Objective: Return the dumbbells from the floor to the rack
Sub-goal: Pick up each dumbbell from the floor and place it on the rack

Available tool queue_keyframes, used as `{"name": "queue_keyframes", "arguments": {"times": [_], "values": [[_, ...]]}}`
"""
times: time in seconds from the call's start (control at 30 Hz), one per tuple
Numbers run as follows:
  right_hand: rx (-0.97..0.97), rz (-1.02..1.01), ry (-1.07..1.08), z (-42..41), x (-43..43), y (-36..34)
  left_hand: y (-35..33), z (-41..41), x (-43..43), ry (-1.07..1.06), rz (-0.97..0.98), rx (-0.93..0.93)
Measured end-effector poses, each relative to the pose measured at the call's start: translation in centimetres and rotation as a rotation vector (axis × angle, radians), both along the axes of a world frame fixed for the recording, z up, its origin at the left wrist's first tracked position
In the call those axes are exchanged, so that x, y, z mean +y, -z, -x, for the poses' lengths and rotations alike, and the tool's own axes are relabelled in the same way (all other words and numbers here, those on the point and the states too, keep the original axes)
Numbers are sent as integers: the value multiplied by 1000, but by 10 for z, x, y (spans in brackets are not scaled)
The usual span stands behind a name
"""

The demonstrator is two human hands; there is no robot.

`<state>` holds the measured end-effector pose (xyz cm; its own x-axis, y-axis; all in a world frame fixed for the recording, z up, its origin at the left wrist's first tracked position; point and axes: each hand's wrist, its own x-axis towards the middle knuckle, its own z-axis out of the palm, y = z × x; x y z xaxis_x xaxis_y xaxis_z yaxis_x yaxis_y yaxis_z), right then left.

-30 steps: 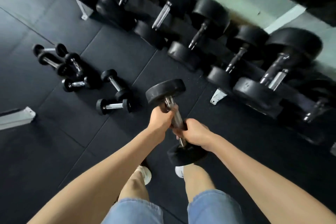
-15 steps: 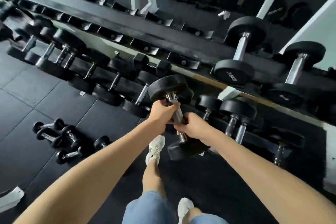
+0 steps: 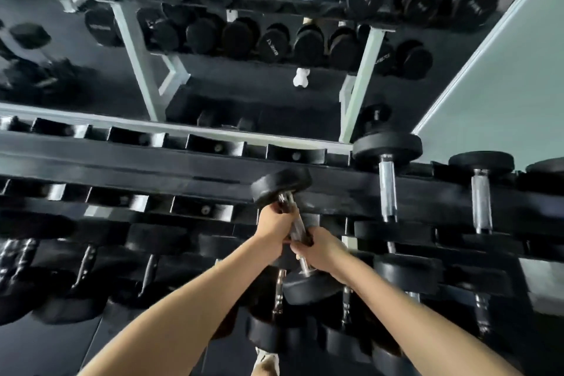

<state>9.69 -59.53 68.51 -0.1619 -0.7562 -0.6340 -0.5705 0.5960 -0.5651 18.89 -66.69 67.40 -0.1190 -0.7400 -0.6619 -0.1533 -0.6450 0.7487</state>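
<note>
A dark rubber floor (image 3: 45, 351) fills the lower left, and a pale green wall (image 3: 503, 94) rises at the right. Above the rack a mirror (image 3: 244, 85) reflects a second set of shelves loaded with black dumbbells; parts of it are blurred.

The rack (image 3: 152, 168) runs across the whole width as a long black tiered frame. Its upper tier carries a row of empty black cradles (image 3: 213, 143) on the left and middle. At the right of that tier two dumbbells sit in place, one with a chrome handle (image 3: 387, 186) just right of the hands and another (image 3: 481, 192) further right. The lower tier is crowded with black dumbbells (image 3: 146, 265) side by side, directly under and behind the arms.

The carried dumbbell (image 3: 297, 229) hangs in the air in front of the rack, tilted, with its far head (image 3: 282, 186) up against the front edge of the upper tier and its near head (image 3: 311, 285) lower, over the weights on the lower tier. Both hands are clamped round its chrome bar: the left hand (image 3: 274, 223) higher, just under the far head, and the right hand (image 3: 320, 250) lower, touching the left. A white shoe (image 3: 268, 360) shows at the bottom edge.
</note>
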Motion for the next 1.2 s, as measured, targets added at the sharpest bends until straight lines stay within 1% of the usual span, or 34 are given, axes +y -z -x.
{"name": "queue_keyframes", "arguments": {"times": [0.07,0.17,0.27,0.37,0.53,0.7,0.83,0.93,1.07,1.13,1.2], "values": [[-38,15,66,1,-28,6,5,6,-33,65,11,-26],[-43,35,144,4,-62,18,12,17,-73,138,23,-58],[-68,60,213,7,-88,27,17,26,-103,183,31,-80],[-78,31,263,13,-109,38,27,34,-125,220,22,-84],[-77,-19,312,17,-114,56,46,38,-135,293,48,-102],[-87,13,343,18,-115,57,52,36,-134,311,97,-118],[-40,23,320,17,-116,53,49,37,-131,351,156,-196],[72,79,291,19,-110,40,41,37,-127,379,179,-297],[159,188,250,23,-81,17,26,27,-110,314,230,-424],[183,238,211,21,-61,8,18,15,-95,203,233,-386],[177,291,195,16,-41,0,12,-5,-74,65,234,-302]]}}
